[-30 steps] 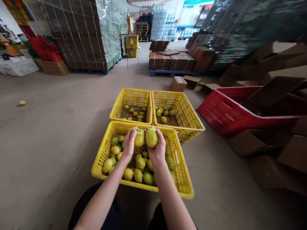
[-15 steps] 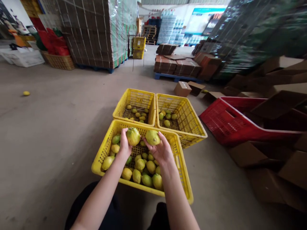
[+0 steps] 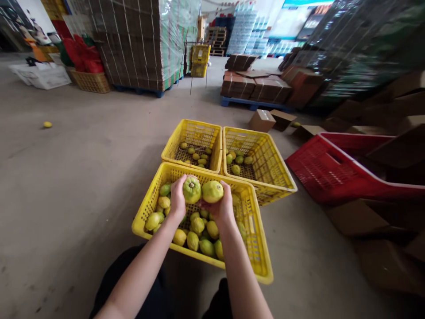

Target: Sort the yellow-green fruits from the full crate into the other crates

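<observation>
My left hand (image 3: 178, 198) is closed around a green-yellow lemon (image 3: 191, 189), its stem end facing me. Beside it, my right hand (image 3: 224, 204) grips a yellower lemon (image 3: 213, 192) from below and the right. The two fruits are held side by side, almost touching, above the near yellow crate (image 3: 151, 195). Inside that crate lie several loose lemons (image 3: 198, 225), yellow and green, mostly along the left and near sides. My forearms cover part of the crate and its fruit.
Two more yellow crates (image 3: 165, 148) (image 3: 282, 177) adjoin the far side, each with several lemons at the bottom. A red crate (image 3: 308, 170) and cardboard boxes (image 3: 358, 217) crowd the right. One lemon (image 3: 48, 124) lies on the floor at left. Wrapped pallets (image 3: 133, 44) stand behind.
The left lemon has been turned so its stem end faces me, and the right one has rotated too. My hands have drawn closer together. The whole view has shifted slightly.
</observation>
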Motion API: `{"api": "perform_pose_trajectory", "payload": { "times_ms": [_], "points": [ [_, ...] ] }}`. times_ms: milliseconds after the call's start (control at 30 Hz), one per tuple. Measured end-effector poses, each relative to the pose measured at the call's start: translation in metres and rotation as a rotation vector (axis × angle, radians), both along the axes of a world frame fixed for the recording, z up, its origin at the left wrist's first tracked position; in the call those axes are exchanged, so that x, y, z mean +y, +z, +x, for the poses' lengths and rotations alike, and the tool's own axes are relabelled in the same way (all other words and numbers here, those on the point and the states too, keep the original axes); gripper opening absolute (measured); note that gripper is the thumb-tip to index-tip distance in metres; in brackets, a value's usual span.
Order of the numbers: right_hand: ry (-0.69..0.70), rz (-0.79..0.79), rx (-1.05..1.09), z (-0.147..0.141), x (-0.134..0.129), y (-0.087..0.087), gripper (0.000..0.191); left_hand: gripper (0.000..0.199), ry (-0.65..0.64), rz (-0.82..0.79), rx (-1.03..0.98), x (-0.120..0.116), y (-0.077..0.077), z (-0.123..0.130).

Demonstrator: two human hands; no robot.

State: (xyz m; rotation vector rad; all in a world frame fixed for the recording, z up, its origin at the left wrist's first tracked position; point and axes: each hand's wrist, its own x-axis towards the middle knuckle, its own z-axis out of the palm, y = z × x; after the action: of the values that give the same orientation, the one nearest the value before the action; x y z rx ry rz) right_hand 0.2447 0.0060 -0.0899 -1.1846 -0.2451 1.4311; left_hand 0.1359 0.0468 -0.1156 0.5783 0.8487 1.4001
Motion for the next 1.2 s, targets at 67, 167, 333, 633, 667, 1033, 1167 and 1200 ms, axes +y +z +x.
{"api": "perform_pose_trajectory", "payload": {
  "times_ms": [67,167,333,633,667,1033,1167,1200],
  "points": [
    [-0.117,0.026,-0.083,0.0,0.0,-0.004,0.033,0.029,-0.026,0.083,0.072,-0.005,-0.004,0.003],
    [-0.272,0.137,-0.197,0.001,-0.001,-0.01,0.021,0.026,-0.055,0.117,0.136,-0.011,-0.007,0.008],
    [-0.283,0.26,-0.163,0.001,0.0,-0.011,0.013,0.02,-0.036,0.007,0.078,-0.01,-0.006,0.012],
    [-0.252,0.165,0.048,0.005,-0.004,-0.008,0.014,0.016,-0.119,0.174,0.151,-0.022,0.011,0.004],
    [-0.254,0.156,0.057,0.005,-0.004,-0.008,0.013,0.016,-0.126,0.194,0.167,-0.023,0.013,0.004],
    [-0.317,0.177,0.1,0.0,-0.003,-0.01,0.016,0.016,-0.113,0.139,0.112,-0.023,0.008,0.003],
    [-0.336,0.139,0.157,-0.001,-0.002,-0.016,0.02,0.016,-0.079,-0.029,-0.062,-0.021,0.011,0.008],
    [-0.317,0.138,0.179,-0.001,-0.002,-0.017,0.021,0.017,-0.089,-0.099,-0.143,-0.019,0.012,0.009]
  ]
}}
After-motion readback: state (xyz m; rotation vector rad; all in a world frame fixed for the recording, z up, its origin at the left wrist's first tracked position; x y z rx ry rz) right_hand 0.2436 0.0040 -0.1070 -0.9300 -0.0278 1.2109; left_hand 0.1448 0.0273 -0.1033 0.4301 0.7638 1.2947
